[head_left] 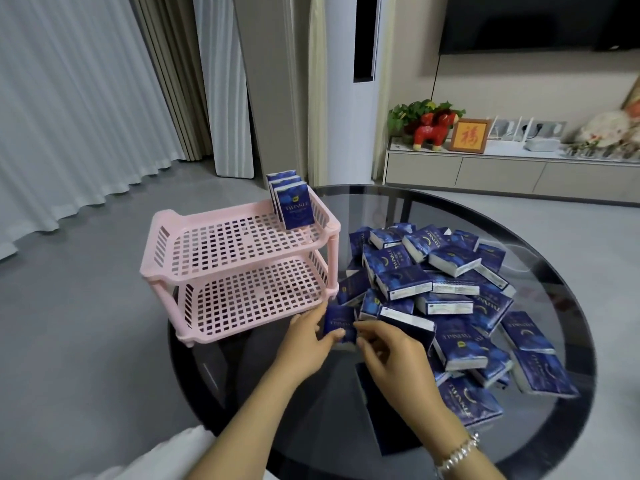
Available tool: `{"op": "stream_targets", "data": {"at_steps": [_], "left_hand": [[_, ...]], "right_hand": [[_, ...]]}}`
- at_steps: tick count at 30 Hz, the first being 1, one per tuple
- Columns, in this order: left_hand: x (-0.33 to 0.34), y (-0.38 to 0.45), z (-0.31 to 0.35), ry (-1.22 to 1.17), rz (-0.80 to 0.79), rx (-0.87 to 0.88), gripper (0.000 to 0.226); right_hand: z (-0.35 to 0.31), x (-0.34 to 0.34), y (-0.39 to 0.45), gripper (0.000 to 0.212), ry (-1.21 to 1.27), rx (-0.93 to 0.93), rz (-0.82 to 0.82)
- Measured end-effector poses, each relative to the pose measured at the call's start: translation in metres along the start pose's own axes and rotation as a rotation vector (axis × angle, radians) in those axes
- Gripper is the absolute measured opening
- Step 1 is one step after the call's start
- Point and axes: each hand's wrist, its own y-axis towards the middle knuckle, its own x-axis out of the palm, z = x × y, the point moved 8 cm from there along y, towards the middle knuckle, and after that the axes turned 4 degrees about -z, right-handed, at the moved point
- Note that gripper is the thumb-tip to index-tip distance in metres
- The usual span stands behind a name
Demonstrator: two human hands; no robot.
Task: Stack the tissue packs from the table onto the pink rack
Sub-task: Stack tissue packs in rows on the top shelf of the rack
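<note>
Both hands (349, 344) pinch tissue pack (338, 323) beside pink rack (239, 268).

You are in a home living room. A dark wall-mounted television (540, 22) hangs above a low media cabinet (502, 171) that carries a potted green plant (412, 114), a red animal figurine (433, 131), a framed gold picture with a red character (470, 136) and a white router (540, 142). Long pleated curtains (79, 91) fall to the grey floor (69, 306), and a tall white standing air conditioner (360, 84) stands beside them. You sit at a round glass counter (554, 271).
</note>
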Motion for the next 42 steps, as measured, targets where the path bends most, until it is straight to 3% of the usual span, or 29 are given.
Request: {"op": "stream_targets", "data": {"at_steps": [5,8,12,14,20,26,29,36,42], "left_hand": [[0.006,0.009,-0.004,0.168,-0.127,-0.007,0.077],[0.011,0.014,-0.001,0.142,-0.237,0.003,0.083],[0.006,0.009,0.002,0.090,-0.183,-0.014,0.084],[-0.003,0.002,0.002,0.065,-0.106,-0.024,0.073],[-0.022,-0.019,-0.006,-0.235,0.106,-0.104,0.038],[-0.032,-0.043,-0.002,-0.799,0.214,-0.122,0.033],[-0.028,-0.053,-0.001,-0.968,0.208,-0.123,0.021],[-0.020,-0.067,-0.004,-0.995,0.260,-0.107,0.016],[-0.015,-0.069,0.002,-1.085,0.183,-0.113,0.016]], "right_hand": [[-0.010,-0.033,-0.007,0.027,-0.133,-0.150,0.238],[-0.002,-0.051,-0.004,0.038,-0.303,-0.112,0.350],[0.022,-0.052,0.002,0.044,-0.444,0.057,0.260],[0.026,-0.050,0.003,0.040,-0.451,0.099,0.195],[0.021,-0.058,0.006,0.018,-0.220,0.137,0.214],[0.020,-0.050,0.000,0.030,0.133,0.213,0.205],[0.026,-0.026,-0.003,0.028,0.428,0.316,0.142],[0.015,0.027,-0.010,0.015,0.747,0.470,0.040],[0.012,0.038,-0.015,0.015,0.689,0.513,0.031]]}}
